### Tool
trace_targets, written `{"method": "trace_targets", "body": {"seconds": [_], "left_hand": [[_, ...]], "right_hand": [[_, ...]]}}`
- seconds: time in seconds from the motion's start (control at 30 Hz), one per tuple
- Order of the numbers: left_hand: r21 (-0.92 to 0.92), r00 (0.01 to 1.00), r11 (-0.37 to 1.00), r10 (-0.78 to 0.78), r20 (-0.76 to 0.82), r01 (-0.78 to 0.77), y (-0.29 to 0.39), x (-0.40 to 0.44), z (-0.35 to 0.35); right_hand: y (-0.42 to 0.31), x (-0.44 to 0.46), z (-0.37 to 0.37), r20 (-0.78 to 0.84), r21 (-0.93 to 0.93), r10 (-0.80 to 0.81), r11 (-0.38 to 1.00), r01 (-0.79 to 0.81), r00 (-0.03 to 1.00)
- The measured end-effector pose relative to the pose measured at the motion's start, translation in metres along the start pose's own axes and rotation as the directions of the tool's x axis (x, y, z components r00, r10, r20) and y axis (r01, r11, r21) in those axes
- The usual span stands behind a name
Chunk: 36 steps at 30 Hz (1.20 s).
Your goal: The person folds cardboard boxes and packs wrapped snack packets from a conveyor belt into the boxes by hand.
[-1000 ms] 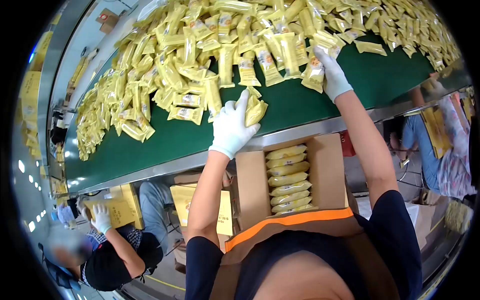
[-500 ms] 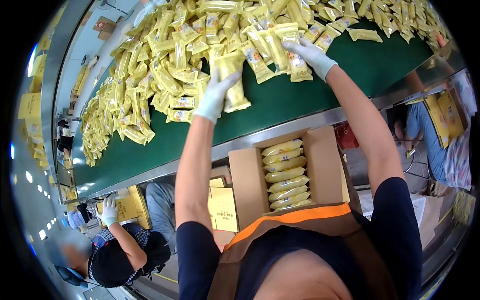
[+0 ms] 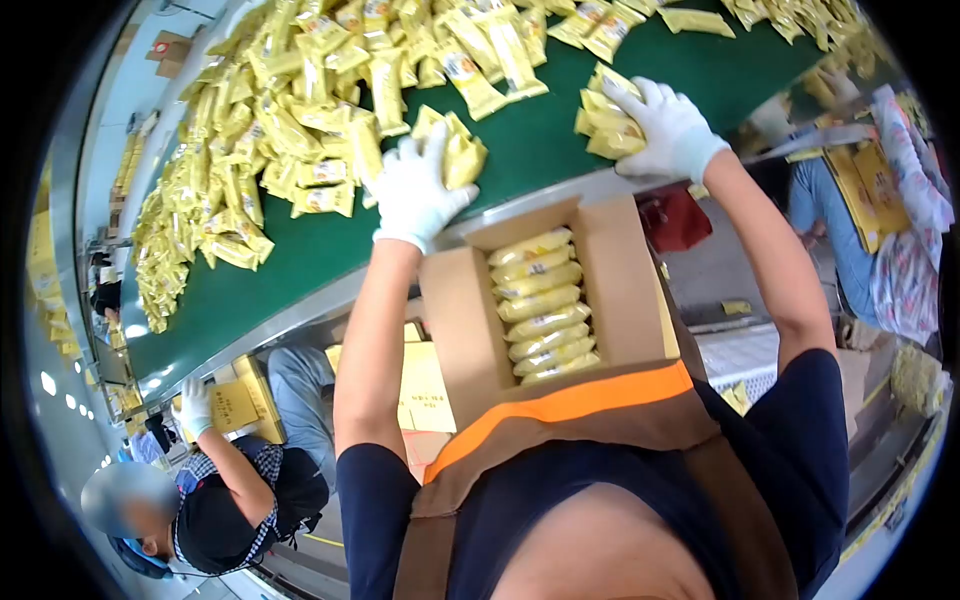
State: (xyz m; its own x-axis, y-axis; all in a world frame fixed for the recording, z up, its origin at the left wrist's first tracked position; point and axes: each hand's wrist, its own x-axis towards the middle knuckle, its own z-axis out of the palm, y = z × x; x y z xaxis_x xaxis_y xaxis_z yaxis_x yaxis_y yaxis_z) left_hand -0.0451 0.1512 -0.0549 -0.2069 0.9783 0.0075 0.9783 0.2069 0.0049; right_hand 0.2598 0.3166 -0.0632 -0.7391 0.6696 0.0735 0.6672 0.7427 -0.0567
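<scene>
My gloved left hand (image 3: 415, 190) is closed around yellow packets (image 3: 461, 155) just above the near edge of the green conveyor belt (image 3: 535, 145). Further right, my gloved right hand (image 3: 668, 128) grips another small bunch of yellow packets (image 3: 606, 115). Below and between my hands, an open cardboard box (image 3: 625, 290) stands against my apron, with a row of several yellow packets (image 3: 543, 305) inside. A large heap of loose yellow packets (image 3: 290, 110) covers the far and left parts of the belt.
At the lower left, a co-worker (image 3: 225, 500) has a gloved hand at a yellow carton (image 3: 232, 405). Another person's patterned sleeve and jeans (image 3: 850, 255) show at the right, beside yellow cartons. A red object (image 3: 680, 220) lies right of the box. The metal belt edge (image 3: 300, 310) runs across.
Both hands have come back toward the belt's near edge with packets in them. The right hand has shifted right, away from the heap. The whole view has shifted, and the box appears further left and higher.
</scene>
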Motion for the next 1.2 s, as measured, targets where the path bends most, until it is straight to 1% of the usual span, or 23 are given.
{"method": "trace_targets", "body": {"seconds": [0.1, 0.17, 0.23, 0.27, 0.33, 0.4, 0.43, 0.47, 0.5, 0.57, 0.6, 0.63, 0.7, 0.73, 0.77, 0.8, 0.83, 0.87, 0.9, 0.97, 1.03, 1.1, 1.2], "left_hand": [[-0.002, 0.997, 0.999, -0.042, -0.059, 0.042, -0.002, 0.007, 0.012], [-0.079, 0.985, 0.982, -0.172, -0.003, 0.172, -0.004, 0.014, 0.017], [-0.034, 0.956, 0.98, -0.181, 0.229, 0.194, -0.001, 0.02, 0.003], [-0.02, 0.955, 0.983, -0.175, 0.239, 0.185, 0.0, 0.023, -0.001], [0.007, 0.966, 0.987, -0.161, 0.201, 0.163, 0.003, 0.016, -0.002], [0.021, 0.978, 0.987, -0.163, 0.13, 0.161, 0.005, 0.01, 0.003], [0.0, 0.983, 0.989, -0.149, 0.103, 0.15, 0.004, 0.009, 0.004], [-0.058, 0.983, 0.987, -0.143, 0.117, 0.151, 0.006, 0.006, 0.0], [-0.157, 0.992, 0.98, -0.123, 0.03, 0.126, 0.003, 0.003, -0.002], [-0.341, 0.985, 0.939, -0.093, -0.146, 0.038, -0.016, -0.001, -0.007], [-0.336, 0.921, 0.931, 0.002, -0.39, -0.145, -0.022, -0.006, -0.016], [-0.514, 0.927, 0.849, -0.089, -0.365, -0.121, -0.005, -0.026, -0.053], [-0.936, 0.994, 0.352, -0.094, -0.058, -0.021, 0.022, -0.063, -0.109], [-0.953, 0.996, 0.303, 0.082, 0.017, -0.008, 0.023, -0.073, -0.115], [-0.968, 0.967, 0.25, 0.244, 0.079, 0.016, 0.027, -0.08, -0.112], [-0.976, 0.907, 0.208, 0.398, 0.138, 0.058, 0.031, -0.088, -0.108], [-0.967, 0.919, 0.25, 0.392, 0.049, -0.056, 0.05, -0.094, -0.085], [-0.741, 0.855, 0.621, 0.503, 0.128, -0.254, 0.055, -0.09, -0.078], [-0.588, 0.805, 0.772, 0.498, 0.322, -0.242, 0.06, -0.086, -0.064], [-0.507, 0.775, 0.836, 0.458, 0.435, -0.209, 0.064, -0.077, -0.035], [-0.463, 0.755, 0.853, 0.465, 0.463, -0.241, 0.064, -0.075, -0.024], [-0.257, 0.78, 0.902, 0.43, 0.454, -0.348, 0.076, -0.082, -0.019], [-0.163, 0.83, 0.905, 0.426, 0.36, -0.393, 0.084, -0.09, -0.005]], "right_hand": [[0.002, 0.002, 0.002, 0.085, -0.036, 0.011, 0.999, -0.008, 0.996], [-0.004, 0.005, -0.001, 0.106, 0.0, 0.049, 0.999, -0.049, 0.993], [-0.016, -0.001, -0.02, 0.158, 0.256, 0.119, 0.954, -0.157, 0.98], [-0.024, -0.007, -0.039, 0.182, 0.543, 0.052, 0.827, -0.145, 0.982], [-0.05, -0.028, -0.076, 0.175, 0.934, -0.084, 0.328, -0.139, 0.981], [-0.089, -0.044, -0.091, 0.076, 0.786, -0.372, 0.593, 0.174, 0.925], [-0.109, -0.052, -0.098, 0.023, 0.681, -0.503, 0.641, 0.355, 0.864], [-0.138, -0.058, -0.093, 0.132, 0.407, -0.642, 0.73, 0.549, 0.755], [-0.159, -0.069, -0.083, 0.224, 0.193, -0.699, 0.715, 0.672, 0.68], [-0.185, -0.078, -0.047, 0.335, 0.23, -0.705, 0.705, 0.671, 0.625], [-0.191, -0.073, -0.044, 0.422, 0.303, -0.679, 0.73, 0.613, 0.601], [-0.192, -0.067, -0.041, 0.504, 0.37, -0.655, 0.753, 0.544, 0.563], [-0.184, -0.066, -0.02, 0.569, 0.634, -0.641, 0.741, 0.222, 0.515], [-0.188, -0.069, -0.016, 0.675, 0.578, -0.567, 0.804, 0.14, 0.471], [-0.197, -0.082, -0.019, 0.642, 0.488, -0.524, 0.842, 0.228, 0.56], [-0.205, -0.089, -0.019, 0.631, 0.414, -0.536, 0.844, 0.341, 0.561], [-0.213, -0.097, -0.017, 0.623, 0.332, -0.548, 0.831, 0.446, 0.558], [-0.213, -0.109, -0.014, 0.53, 0.361, -0.588, 0.809, 0.465, 0.611], [-0.21, -0.112, -0.01, 0.491, 0.428, -0.615, 0.787, 0.445, 0.616], [-0.214, -0.116, -0.021, 0.377, 0.319, -0.613, 0.79, 0.524, 0.694], [-0.217, -0.122, 0.0, 0.335, 0.389, -0.62, 0.777, 0.495, 0.71], [-0.212, -0.131, 0.004, 0.301, 0.425, -0.618, 0.769, 0.478, 0.726], [-0.207, -0.14, 0.0, 0.274, 0.408, -0.633, 0.758, 0.509, 0.724]]}}
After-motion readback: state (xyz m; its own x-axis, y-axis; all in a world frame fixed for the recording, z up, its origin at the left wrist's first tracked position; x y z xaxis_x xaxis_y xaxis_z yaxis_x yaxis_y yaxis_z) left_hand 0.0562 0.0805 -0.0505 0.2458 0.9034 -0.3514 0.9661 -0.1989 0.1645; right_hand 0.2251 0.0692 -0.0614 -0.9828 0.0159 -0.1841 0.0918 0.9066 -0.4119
